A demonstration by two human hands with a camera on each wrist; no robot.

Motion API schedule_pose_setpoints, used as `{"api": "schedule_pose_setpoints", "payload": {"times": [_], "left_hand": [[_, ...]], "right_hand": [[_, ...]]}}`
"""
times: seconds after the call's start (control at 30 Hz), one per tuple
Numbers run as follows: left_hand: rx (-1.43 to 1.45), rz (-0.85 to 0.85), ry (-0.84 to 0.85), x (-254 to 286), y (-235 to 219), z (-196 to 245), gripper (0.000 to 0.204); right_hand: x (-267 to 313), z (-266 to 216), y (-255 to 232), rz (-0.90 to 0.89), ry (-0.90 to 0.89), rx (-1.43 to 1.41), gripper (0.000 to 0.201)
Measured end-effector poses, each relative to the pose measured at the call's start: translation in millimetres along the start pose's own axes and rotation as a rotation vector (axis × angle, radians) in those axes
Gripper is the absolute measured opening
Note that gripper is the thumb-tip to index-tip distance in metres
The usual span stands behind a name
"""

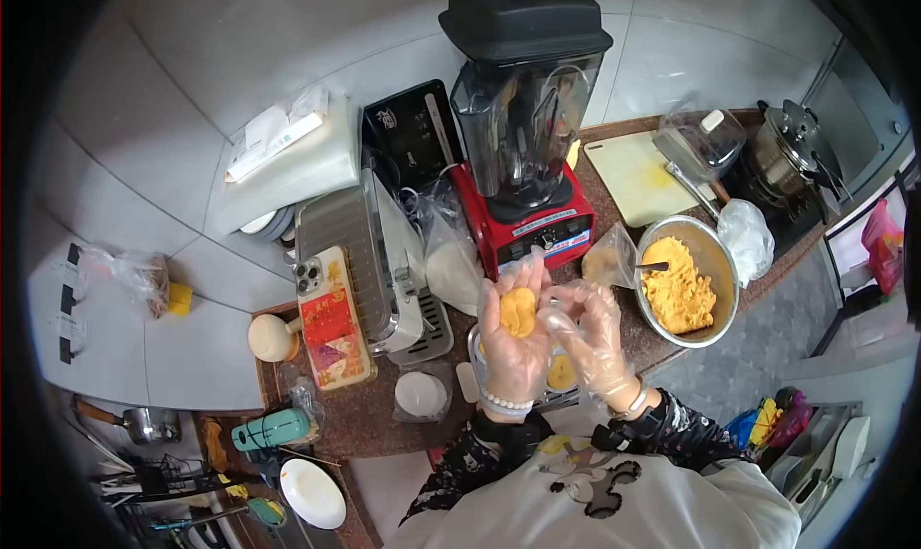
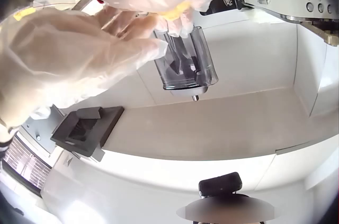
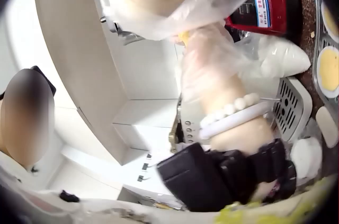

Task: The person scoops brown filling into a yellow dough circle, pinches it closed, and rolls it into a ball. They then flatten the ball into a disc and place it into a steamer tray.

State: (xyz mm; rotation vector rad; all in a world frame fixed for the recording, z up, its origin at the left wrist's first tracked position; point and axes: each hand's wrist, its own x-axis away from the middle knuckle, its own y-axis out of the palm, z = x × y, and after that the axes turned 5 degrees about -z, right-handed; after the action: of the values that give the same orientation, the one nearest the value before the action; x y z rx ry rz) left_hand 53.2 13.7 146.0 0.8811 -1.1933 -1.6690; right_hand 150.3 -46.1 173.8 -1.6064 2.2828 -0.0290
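Note:
Both hands wear clear plastic gloves. My left hand [image 1: 514, 348], palm up, cups a flattened lump of yellow dough [image 1: 519, 312]. In the left wrist view, its fingers bend up past the dough, of which only a sliver shows. Close at its right side is my right hand [image 1: 593, 338], thumb stretched toward the dough and fingers loosely bent, with nothing seen in its grasp. Below the hands, partly hidden, lies a metal tray [image 3: 321, 38] of round cups with yellow filling [image 3: 329, 69]. A steel bowl [image 1: 726, 311] of yellow dough [image 1: 676, 295], with a utensil handle in it, stands to the right.
A red blender [image 1: 523, 213] rises behind the hands. Left of it stands a coffee machine [image 1: 384, 300] with a phone [image 1: 336, 321] on top. At the back right are a cutting board [image 1: 633, 180], a plastic bag [image 1: 744, 240] and a pot [image 1: 791, 156].

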Motion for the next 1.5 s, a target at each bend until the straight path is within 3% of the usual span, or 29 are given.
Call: {"api": "schedule_pose_setpoints", "payload": {"times": [0.1, 0.13, 0.23, 0.27, 0.37, 0.43, 0.5, 0.57, 0.6, 0.63, 0.67, 0.7, 0.77, 0.8, 0.83, 0.9, 0.93, 0.97, 1.0, 1.03, 1.07, 1.1, 1.17, 1.23, 1.33, 1.37, 1.43, 1.47, 1.5], "left_hand": [[-0.158, -0.054, 0.011, 0.9, 11.4, -5.0, 0.058], [-0.24, -0.051, -0.002, 2.2, 15.4, -5.5, 0.061], [0.018, -0.065, -0.132, -4.1, 14.7, 5.0, 0.068], [0.168, -0.171, -0.276, 1.5, 18.6, 13.8, 0.069], [0.404, -0.156, -0.332, 1.7, 6.9, 18.8, 0.068], [0.165, -0.121, -0.386, 0.8, 9.8, 23.3, 0.066], [0.181, -0.102, -0.46, 6.9, 18.3, 22.1, 0.066], [0.214, -0.089, -0.505, 10.9, 20.8, 10.2, 0.071], [0.051, -0.383, -0.394, 16.3, 26.6, -4.1, 0.079], [0.049, -0.466, -0.386, 12.8, 15.7, -13.0, 0.086], [0.049, -0.55, -0.377, 9.7, 4.6, -21.9, 0.093], [-0.062, -0.464, -0.421, 14.6, 3.2, -18.0, 0.101], [0.279, -0.443, -0.417, 11.7, -15.2, -31.0, 0.085], [0.307, -0.344, -0.451, 10.4, -18.9, -27.3, 0.08], [0.336, -0.242, -0.479, 9.0, -22.2, -23.5, 0.075], [0.126, 0.131, -0.59, 13.4, -22.4, -1.4, 0.07], [0.147, 0.083, -0.591, 13.4, -26.0, 2.1, 0.053], [0.116, 0.155, -0.599, 12.1, -24.6, 1.4, 0.052], [0.18, -0.176, -0.586, 0.5, -22.5, -12.9, 0.052], [0.181, -0.326, -0.582, -5.9, -20.3, -18.3, 0.053], [0.181, -0.475, -0.569, -12.3, -18.2, -23.8, 0.054], [0.129, -0.443, -0.572, -15.9, -11.7, -19.7, 0.055], [0.041, -0.341, -0.575, -0.3, -8.4, -15.3, 0.058], [0.012, 0.021, -0.606, 2.0, -15.6, -8.5, 0.067], [0.16, -0.146, -0.666, 0.6, -10.9, 4.9, 0.069], [0.165, -0.196, -0.676, 2.6, -12.6, 7.6, 0.069], [0.175, -0.082, -0.615, 5.0, -10.6, 9.7, 0.067], [0.18, -0.057, -0.614, 4.5, -12.4, 7.5, 0.066], [0.186, -0.034, -0.619, 3.8, -15.8, 4.2, 0.066]], "right_hand": [[-2.0, 0.2, 5.4, -0.132, 0.136, 0.006, 0.027], [-3.5, 7.4, 13.1, -0.082, 0.295, -0.437, 0.032], [-19.3, -3.3, -4.6, 0.074, -0.49, 0.403, 0.034], [-20.7, 7.2, -11.1, -0.084, -0.62, 0.505, 0.036], [-19.5, -27.7, -26.4, -0.417, -0.613, 0.419, 0.044], [-26.2, -34.7, -41.6, -0.339, -0.607, 0.372, 0.038], [-40.0, -54.5, -43.6, -0.267, -0.586, 0.337, 0.043], [-46.9, -67.1, -27.3, -0.349, -0.608, 0.518, 0.05], [-44.6, -61.2, -9.9, -0.365, -0.631, 0.715, 0.051], [-40.2, -53.2, 5.0, -0.38, -0.651, 0.912, 0.052], [-37.8, -53.5, 9.3, -0.496, -0.559, 0.944, 0.053], [-37.0, -46.9, 9.4, -0.514, -0.503, 0.908, 0.055], [-40.3, -16.7, 13.2, -0.554, -0.404, 0.827, 0.057], [-43.8, 5.6, 11.7, -0.541, -0.299, 0.587, 0.061], [-43.2, -2.7, 7.8, -0.5, -0.087, 0.094, 0.059], [-50.0, -3.7, -1.0, -0.375, 0.027, -0.365, 0.066], [-49.0, -7.7, 1.3, -0.327, -0.077, -0.154, 0.065], [-48.5, -11.7, 3.5, -0.256, -0.169, 0.076, 0.064], [-48.6, -15.7, 5.8, -0.167, -0.245, 0.294, 0.063], [-47.0, -17.8, 11.0, -0.121, -0.478, 0.722, 0.061], [-44.7, -27.5, 13.1, -0.229, -0.596, 0.891, 0.053], [-47.5, -27.7, 12.0, -0.243, -0.555, 0.943, 0.047], [-62.8, 1.8, 8.0, -0.191, -0.402, 0.56, 0.046], [-72.4, -6.4, -2.2, -0.144, 0.032, -0.381, 0.055], [-65.4, -32.4, -20.3, -0.182, 0.155, -0.455, 0.051], [-64.0, -27.6, -26.6, -0.277, -0.053, -0.172, 0.043], [-58.7, -26.6, -44.1, -0.437, -0.465, 0.404, 0.029], [-46.9, -28.4, -37.9, -0.264, -0.486, 0.372, 0.018], [-41.4, -32.3, -36.1, -0.241, -0.503, 0.423, 0.018]]}}
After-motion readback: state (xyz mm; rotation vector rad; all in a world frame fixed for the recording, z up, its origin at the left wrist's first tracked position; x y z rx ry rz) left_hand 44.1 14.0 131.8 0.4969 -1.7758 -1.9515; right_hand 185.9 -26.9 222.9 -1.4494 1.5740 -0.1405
